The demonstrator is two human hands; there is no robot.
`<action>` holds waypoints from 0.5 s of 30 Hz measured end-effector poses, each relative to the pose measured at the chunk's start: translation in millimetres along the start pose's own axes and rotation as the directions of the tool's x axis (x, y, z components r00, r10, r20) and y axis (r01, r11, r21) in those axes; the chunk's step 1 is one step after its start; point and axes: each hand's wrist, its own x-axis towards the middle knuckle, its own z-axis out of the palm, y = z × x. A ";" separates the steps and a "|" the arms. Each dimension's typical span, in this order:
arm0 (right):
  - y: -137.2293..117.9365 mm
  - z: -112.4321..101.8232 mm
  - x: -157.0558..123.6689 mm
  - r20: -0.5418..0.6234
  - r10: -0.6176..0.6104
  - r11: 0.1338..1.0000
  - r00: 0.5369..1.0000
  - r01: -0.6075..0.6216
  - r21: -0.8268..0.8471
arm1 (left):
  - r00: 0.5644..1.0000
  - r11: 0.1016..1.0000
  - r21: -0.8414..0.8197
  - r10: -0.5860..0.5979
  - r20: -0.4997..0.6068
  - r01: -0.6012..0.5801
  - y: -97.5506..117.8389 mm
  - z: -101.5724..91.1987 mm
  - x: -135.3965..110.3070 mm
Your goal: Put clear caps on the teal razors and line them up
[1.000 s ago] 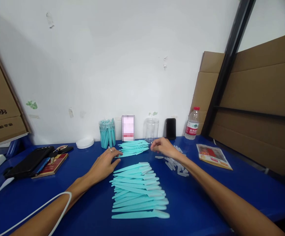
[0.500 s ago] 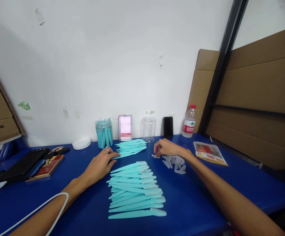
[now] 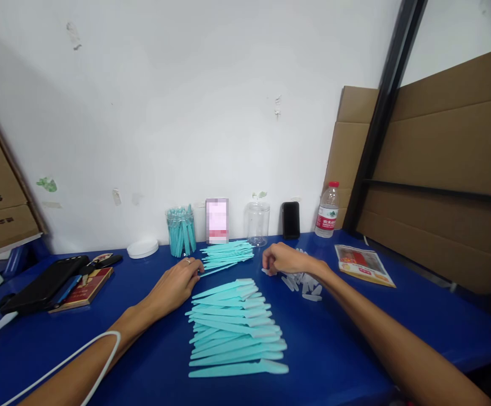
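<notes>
My left hand (image 3: 181,279) has its fingers closed on the near end of one turquoise eyebrow razor (image 3: 220,270), at the front of a loose pile of such razors (image 3: 228,252). To the right, my right hand (image 3: 281,259) is curled down to the table with thumb and fingertips pinched on a small clear plastic cap (image 3: 265,271). Beside and partly behind that hand lies a heap of the same clear caps (image 3: 310,285). Nearer to me, several turquoise razors with pale caps on their right ends (image 3: 237,327) lie in a stacked row.
A jar full of turquoise razors (image 3: 181,232), a phone with a lit screen (image 3: 217,221), a clear jar (image 3: 257,224), a black phone (image 3: 291,220) and a water bottle (image 3: 327,211) line the wall. A white lid (image 3: 142,248) and a power bank (image 3: 44,282) are left; a packet (image 3: 364,265) lies right.
My left fingers have closed more and drawn one razor slightly toward me, apart from the pile. My right hand has curled tighter over a cap, close to where it was.
</notes>
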 end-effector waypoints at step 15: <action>-17.7 18.7 1.5 -0.136 0.008 0.745 0.991 0.085 0.661 | 0.994 0.975 -0.217 -0.062 -0.094 0.041 8.2 -2.0 -1.4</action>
